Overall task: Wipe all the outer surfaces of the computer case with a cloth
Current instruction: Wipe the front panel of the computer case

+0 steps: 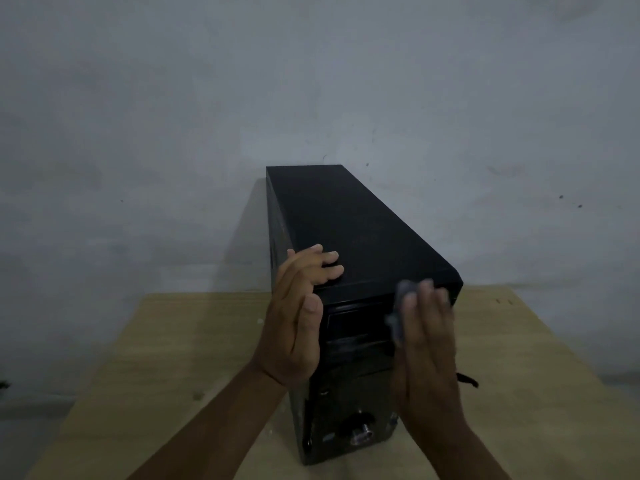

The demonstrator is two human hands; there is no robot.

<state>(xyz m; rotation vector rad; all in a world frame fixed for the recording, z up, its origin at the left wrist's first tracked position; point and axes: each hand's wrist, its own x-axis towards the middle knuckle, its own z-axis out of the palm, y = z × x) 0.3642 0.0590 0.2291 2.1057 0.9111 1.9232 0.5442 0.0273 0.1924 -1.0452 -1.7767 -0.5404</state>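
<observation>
Case: the black computer case (346,220) stands upright in the centre of the frame on the wooden counter (173,358). Its front panel (356,344) faces you and its back end points at the grey wall (207,98).

Left hand: your left hand (298,320) braces the upper left front corner. The fingers (329,263) lie nearly straight on the top panel and the thumb is flat along the front edge. It steadies the case and holds nothing.

Right hand: your right hand (429,337) presses a grey cloth (398,320) flat against the upper right of the front panel. The fingers are extended, not clenched, and cloth pokes out past them on the left. This hand is blurred, so I cannot tell the finer detail of the hold.

Step in hand: by the look of it, you are wiping the upper front panel, near the drive bays.

Done so far: I cannot tell. The light is dim and the dark top panel shows no clear sign either way.

Left to do: probably the lower front around the silver knob (360,434), where pale marks show. The two side panels and the back also remain, as far as this view goes. The back and right side are hidden here.

Next need: you will likely have to turn the case to reach the hidden faces.
</observation>
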